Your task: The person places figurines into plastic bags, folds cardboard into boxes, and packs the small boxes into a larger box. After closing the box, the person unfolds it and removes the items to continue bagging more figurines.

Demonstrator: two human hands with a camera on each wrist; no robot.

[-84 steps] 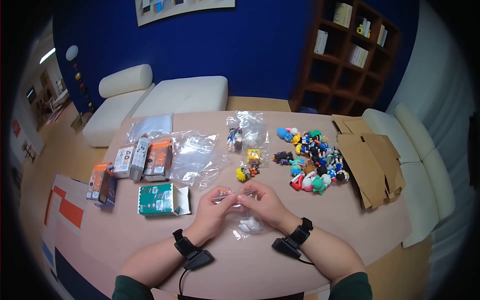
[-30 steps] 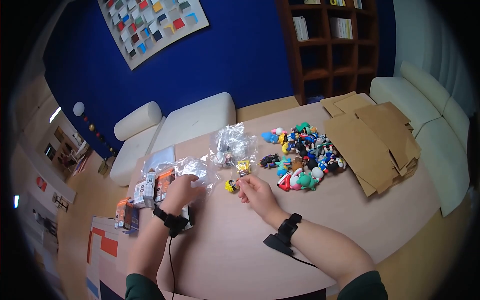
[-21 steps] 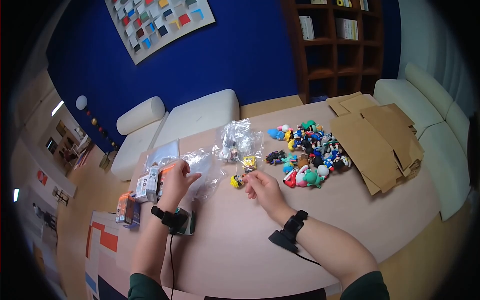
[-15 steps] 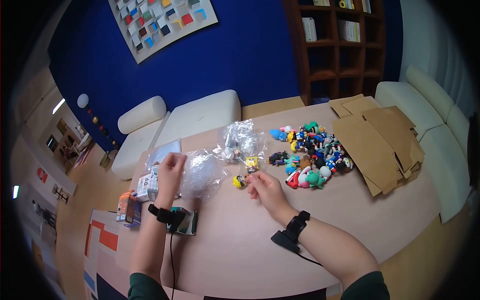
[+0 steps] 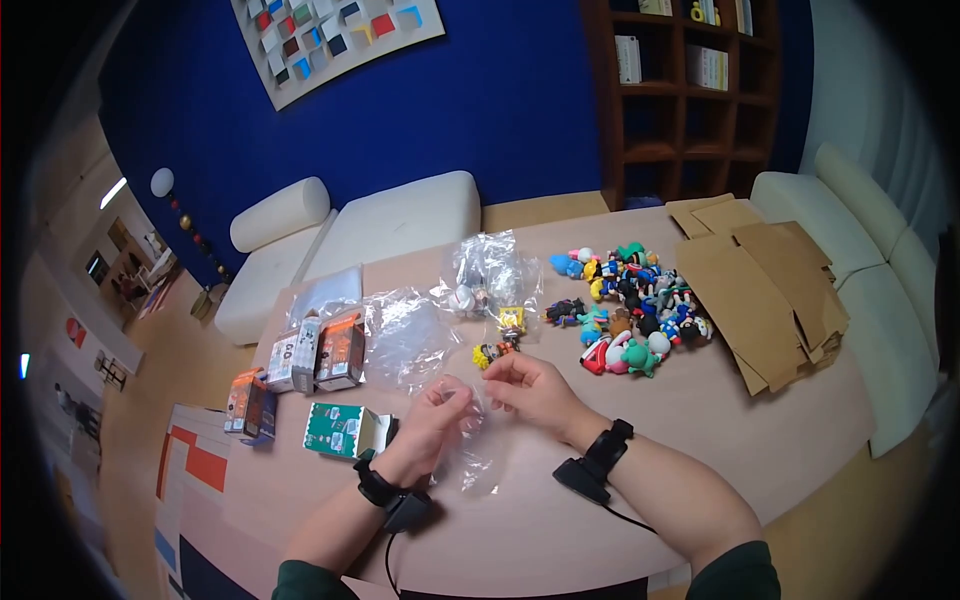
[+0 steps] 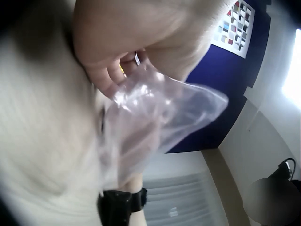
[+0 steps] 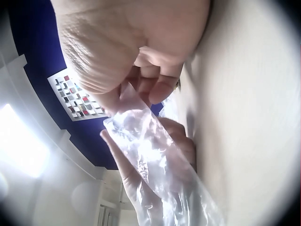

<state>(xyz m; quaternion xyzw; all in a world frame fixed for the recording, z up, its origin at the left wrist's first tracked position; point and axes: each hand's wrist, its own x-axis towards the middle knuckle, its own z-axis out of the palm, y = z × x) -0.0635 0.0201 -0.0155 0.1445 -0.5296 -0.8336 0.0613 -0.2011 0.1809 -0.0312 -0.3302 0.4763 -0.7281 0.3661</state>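
Note:
My left hand (image 5: 437, 422) holds a clear plastic bag (image 5: 468, 458), which hangs below its fingers over the near part of the table. My right hand (image 5: 538, 395) is right beside it, its curled thumb and fingers at the bag's upper corner in the right wrist view. No item shows inside the bag (image 7: 160, 155). Just beyond the right fingertips lies a yellow-haired figurine (image 5: 490, 355), with a yellow square figurine (image 5: 512, 320) behind it. A bagged white figurine (image 5: 464, 298) lies farther back.
More clear bags (image 5: 405, 335) lie at the left, near several small boxes (image 5: 340, 352) and a green box (image 5: 338, 430). A pile of figurines (image 5: 640, 300) covers the back right, beside flattened cardboard (image 5: 765, 290). Sofas (image 5: 405, 215) stand past the table's edge.
The bag with the white figurine, held earlier, lies at the back. My left hand has reached to the bags at left and come back beside my right hand with a clear bag.

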